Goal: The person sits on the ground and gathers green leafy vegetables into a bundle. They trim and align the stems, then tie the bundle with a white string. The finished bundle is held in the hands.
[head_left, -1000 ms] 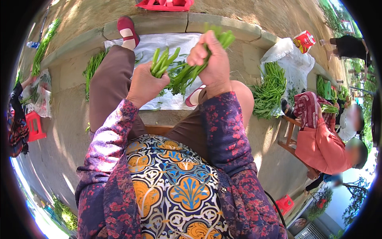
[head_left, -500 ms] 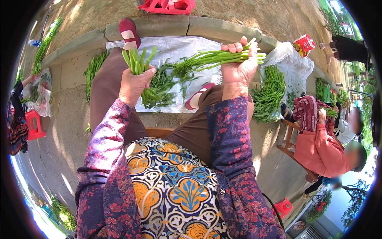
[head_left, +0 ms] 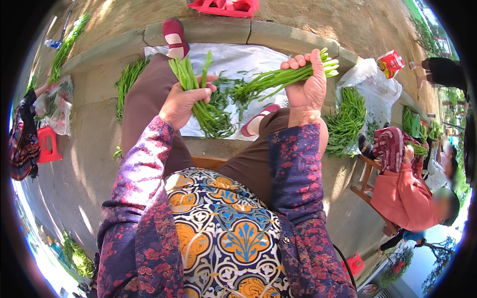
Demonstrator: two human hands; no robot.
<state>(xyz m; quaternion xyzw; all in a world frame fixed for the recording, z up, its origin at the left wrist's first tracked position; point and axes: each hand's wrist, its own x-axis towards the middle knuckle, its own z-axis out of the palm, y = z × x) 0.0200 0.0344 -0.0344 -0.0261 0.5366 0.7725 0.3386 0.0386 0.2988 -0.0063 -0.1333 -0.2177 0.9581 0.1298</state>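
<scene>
My left hand (head_left: 186,102) is closed round a short bunch of green leafy stems (head_left: 212,120), its cut ends pointing up and its leaves hanging down over the white sheet (head_left: 238,52). Farther right, my right hand (head_left: 306,87) grips a longer bunch of green stems (head_left: 268,80). That bunch lies nearly level, with cut ends to the right and leafy tips toward the left hand. The two bunches are apart, both held above the sheet. Loose leaves (head_left: 223,90) lie on the sheet between my shoes.
Piles of greens lie at the left (head_left: 130,82) and at the right (head_left: 346,121). A red-and-white carton (head_left: 390,64) stands near the kerb (head_left: 278,35). A seated person in a coral top (head_left: 405,196) is at the right; another person's arm and a red stool (head_left: 48,144) are at the left.
My left hand has shifted slightly right with its bunch, which now slants more, and its fingers reach out past the stems. The right hand keeps its grip. The whole view has shifted a little.
</scene>
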